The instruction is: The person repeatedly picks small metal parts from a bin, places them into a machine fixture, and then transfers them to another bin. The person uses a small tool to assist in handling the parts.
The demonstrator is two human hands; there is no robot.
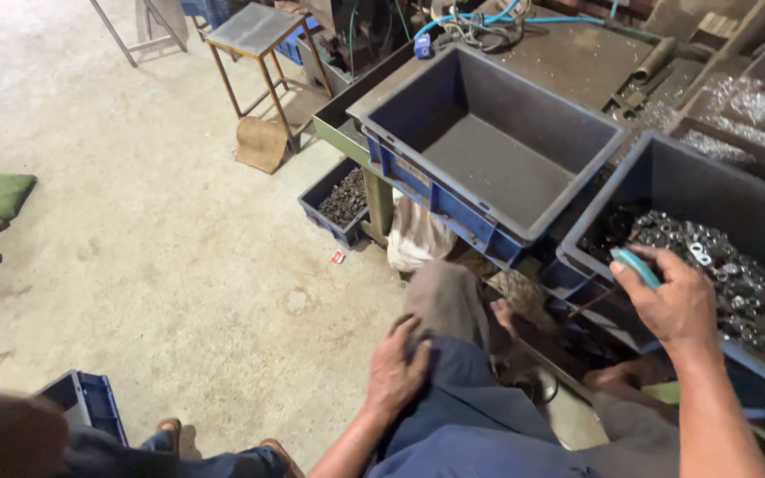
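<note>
I see the grey concrete floor (152, 230) filling the whole nine o'clock half of my view. At one o'clock sits the big blue plastic crate (489, 150), with nothing lying on its grey bottom. At three o'clock is a second blue plastic crate (710, 190), holding a heap of small silver metal washers (719, 261). At six o'clock I look down on my own knee in grey-blue trousers (453, 372).

My right hand (675, 301) hangs over the near rim of the washer crate, at four o'clock. Its fingers are curled and pressed around a small teal plastic handle (637, 265), whose rounded end sticks out at the hand's ten o'clock side; the rest of the handle is hidden, so I cannot tell what tool it belongs to. The hand sits just above the washers, right beside the heap.

My left hand (396, 367) lies flat on the knee at six o'clock, fingers spread and holding nothing.

At eleven o'clock stands a small metal-framed stool (254, 40), and at twelve o'clock, low on the floor, a small blue tray of dark metal parts (338, 204).
</note>
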